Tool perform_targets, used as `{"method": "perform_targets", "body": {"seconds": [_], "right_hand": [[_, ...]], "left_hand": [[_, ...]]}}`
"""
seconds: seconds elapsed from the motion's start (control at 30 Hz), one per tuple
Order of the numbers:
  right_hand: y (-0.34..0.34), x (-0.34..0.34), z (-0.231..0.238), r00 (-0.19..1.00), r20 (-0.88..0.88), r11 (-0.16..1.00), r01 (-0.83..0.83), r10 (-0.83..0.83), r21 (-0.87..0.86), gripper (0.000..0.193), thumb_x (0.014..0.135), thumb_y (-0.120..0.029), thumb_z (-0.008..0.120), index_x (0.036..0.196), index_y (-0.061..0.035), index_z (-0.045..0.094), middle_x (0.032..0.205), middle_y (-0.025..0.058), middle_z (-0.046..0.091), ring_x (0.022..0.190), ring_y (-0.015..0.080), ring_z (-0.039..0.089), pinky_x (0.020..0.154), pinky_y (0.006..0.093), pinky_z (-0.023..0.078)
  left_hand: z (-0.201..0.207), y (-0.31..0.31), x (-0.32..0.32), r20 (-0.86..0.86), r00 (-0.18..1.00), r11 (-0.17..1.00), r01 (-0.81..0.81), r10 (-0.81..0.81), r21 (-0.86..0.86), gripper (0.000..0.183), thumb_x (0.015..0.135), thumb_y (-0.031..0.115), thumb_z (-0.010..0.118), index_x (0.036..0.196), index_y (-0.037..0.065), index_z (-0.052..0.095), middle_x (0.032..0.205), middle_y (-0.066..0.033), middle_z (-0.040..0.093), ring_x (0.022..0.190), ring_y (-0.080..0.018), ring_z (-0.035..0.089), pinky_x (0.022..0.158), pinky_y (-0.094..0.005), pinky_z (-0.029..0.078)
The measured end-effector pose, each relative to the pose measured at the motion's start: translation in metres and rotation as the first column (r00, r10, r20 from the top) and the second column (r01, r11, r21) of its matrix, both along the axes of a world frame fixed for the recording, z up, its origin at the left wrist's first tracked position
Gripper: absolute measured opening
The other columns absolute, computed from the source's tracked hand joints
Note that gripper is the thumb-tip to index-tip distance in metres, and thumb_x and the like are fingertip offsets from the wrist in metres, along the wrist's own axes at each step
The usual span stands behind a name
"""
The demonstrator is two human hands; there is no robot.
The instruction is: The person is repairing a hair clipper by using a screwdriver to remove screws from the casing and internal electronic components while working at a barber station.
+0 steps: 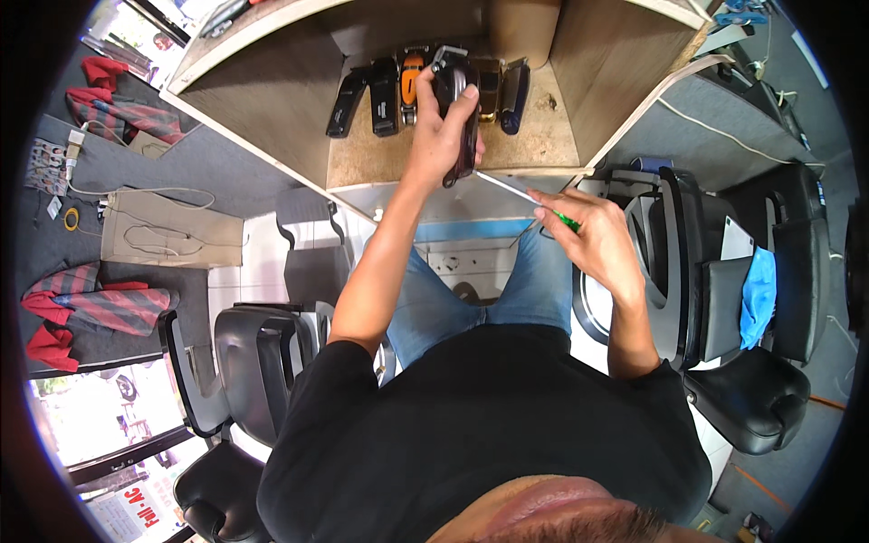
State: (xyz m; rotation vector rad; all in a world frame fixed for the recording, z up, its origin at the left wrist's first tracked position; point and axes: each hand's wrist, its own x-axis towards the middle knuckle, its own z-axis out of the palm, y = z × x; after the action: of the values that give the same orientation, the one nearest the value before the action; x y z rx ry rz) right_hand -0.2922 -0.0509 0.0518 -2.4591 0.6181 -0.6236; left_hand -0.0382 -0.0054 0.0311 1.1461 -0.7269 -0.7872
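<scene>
My left hand [441,127] is wrapped round a dark hair clipper [460,86], held above the shelf with its metal blade end pointing away from me. Between the fingers of my right hand [593,231] is the green handle of a screwdriver [507,187]. Its thin shaft slants up to the left, and the tip is close to the clipper's lower end; whether they touch I cannot tell. Behind the held clipper, an orange and black trimmer [410,80], black clippers [385,97], a gold trimmer [490,83] and a dark blue trimmer [515,97] lie in a row.
The wooden shelf [371,163] has side walls and a raised front edge. Black salon chairs [258,371] stand to both sides, one with a blue cloth [759,294] over it. White cables [738,136] hang at the right. Striped cloths [109,299] are at the left.
</scene>
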Motion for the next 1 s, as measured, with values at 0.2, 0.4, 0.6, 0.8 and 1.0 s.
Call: {"method": "perform_targets", "body": {"seconds": [0.2, 0.4, 0.6, 0.8, 1.0], "right_hand": [[-0.015, 0.000, 0.018, 0.977, -0.132, 0.921, -0.109, 0.169, 0.374, 0.032, 0.106, -0.020, 0.065, 0.134, -0.0069, 0.073, 0.079, 0.0094, 0.073, 0.055, 0.0097, 0.060, 0.056, 0.0276, 0.051], [-0.047, -0.009, 0.017, 0.931, 0.014, 0.477, -0.200, 0.364, 0.856, 0.039, 0.106, -0.008, 0.057, 0.145, -0.0055, 0.052, 0.094, 0.0093, 0.070, 0.061, 0.0068, 0.052, 0.047, 0.0231, 0.042], [-0.057, -0.005, 0.023, 0.937, 0.047, 0.221, -0.131, 0.347, 0.967, 0.028, 0.109, -0.014, 0.061, 0.135, -0.0062, 0.053, 0.097, 0.0117, 0.068, 0.049, 0.0056, 0.045, 0.041, 0.0207, 0.033], [-0.024, -0.002, 0.026, 0.946, -0.146, 0.941, -0.252, 0.289, 0.227, 0.031, 0.102, -0.013, 0.068, 0.130, -0.0076, 0.056, 0.094, 0.0120, 0.073, 0.059, 0.0241, 0.066, 0.052, 0.0373, 0.049], [-0.005, 0.006, 0.029, 0.988, -0.082, 0.973, -0.143, 0.130, -0.182, 0.040, 0.099, -0.019, 0.071, 0.134, -0.0080, 0.056, 0.076, 0.0171, 0.072, 0.065, 0.0395, 0.071, 0.058, 0.0491, 0.055]], "left_hand": [[0.002, 0.001, -0.004, 0.099, 0.993, 0.997, 0.065, -0.062, -0.029, 0.063, 0.105, 0.025, 0.067, 0.150, 0.019, 0.024, 0.097, -0.0093, 0.059, 0.048, -0.0160, 0.058, 0.040, -0.0315, 0.048], [0.001, -0.001, -0.006, 0.073, 0.993, 0.996, 0.090, -0.088, -0.026, 0.067, 0.105, 0.026, 0.067, 0.153, 0.019, 0.021, 0.091, -0.0092, 0.060, 0.046, -0.0159, 0.057, 0.040, -0.0317, 0.047], [0.006, 0.003, -0.009, 0.129, 0.986, 0.995, 0.102, -0.102, 0.010, 0.067, 0.106, 0.027, 0.067, 0.153, 0.019, 0.020, 0.090, -0.0091, 0.060, 0.047, -0.0152, 0.058, 0.040, -0.0314, 0.047], [0.007, 0.001, -0.008, 0.118, 0.985, 0.992, 0.122, -0.123, 0.016, 0.069, 0.105, 0.027, 0.068, 0.153, 0.019, 0.019, 0.088, -0.0089, 0.060, 0.047, -0.0149, 0.058, 0.039, -0.0309, 0.047], [0.000, 0.002, -0.004, 0.118, 0.992, 0.999, 0.043, -0.045, 0.020, 0.066, 0.104, 0.032, 0.069, 0.152, 0.021, 0.025, 0.094, -0.0084, 0.060, 0.048, -0.0163, 0.060, 0.040, -0.0308, 0.049]]}}
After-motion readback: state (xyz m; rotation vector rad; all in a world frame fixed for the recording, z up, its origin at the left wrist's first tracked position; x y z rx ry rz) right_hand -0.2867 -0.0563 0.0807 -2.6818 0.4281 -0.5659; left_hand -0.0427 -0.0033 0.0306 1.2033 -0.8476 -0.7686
